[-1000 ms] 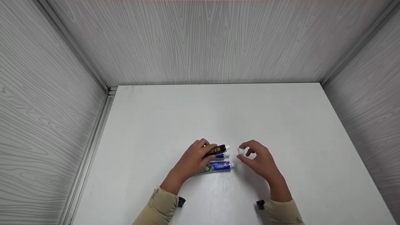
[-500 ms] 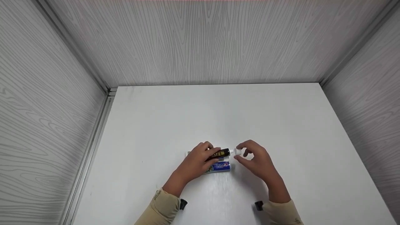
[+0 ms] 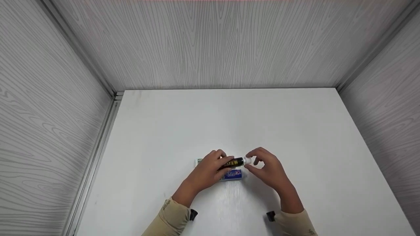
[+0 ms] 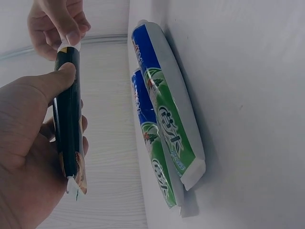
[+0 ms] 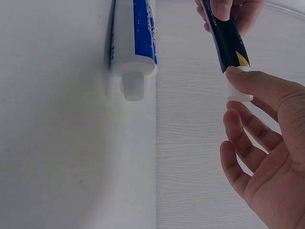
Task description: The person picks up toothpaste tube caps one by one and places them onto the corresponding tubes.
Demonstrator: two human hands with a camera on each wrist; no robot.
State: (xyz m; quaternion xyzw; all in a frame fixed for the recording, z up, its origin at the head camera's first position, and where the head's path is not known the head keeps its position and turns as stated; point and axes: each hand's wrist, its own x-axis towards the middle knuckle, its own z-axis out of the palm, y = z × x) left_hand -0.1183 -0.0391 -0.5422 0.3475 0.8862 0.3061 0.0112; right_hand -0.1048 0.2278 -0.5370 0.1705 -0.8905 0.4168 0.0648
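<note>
My left hand (image 3: 207, 168) grips a black toothpaste tube (image 4: 68, 114) with gold lettering, held above the table with its neck toward the right. Thumb and fingers of my right hand (image 3: 269, 168) pinch a white cap (image 5: 237, 89) at the neck end of that tube. In the right wrist view the cap sits against the black shoulder; whether it is threaded on cannot be seen. Below the held tube lie two blue, green and white toothpaste tubes, a nearer one (image 4: 167, 105) and a farther one (image 4: 148, 138), side by side. In the head view my left hand partly covers both.
The white tabletop (image 3: 229, 121) extends around the hands, with wood-grain panels (image 3: 213, 46) at the back and both sides. A black wrist device (image 3: 193, 214) shows at the left sleeve and another (image 3: 271, 216) at the right one.
The black tube has moved right and slightly toward me, while the right hand has shifted a little left. The cap, formerly apart from the nozzle, is now over it.
</note>
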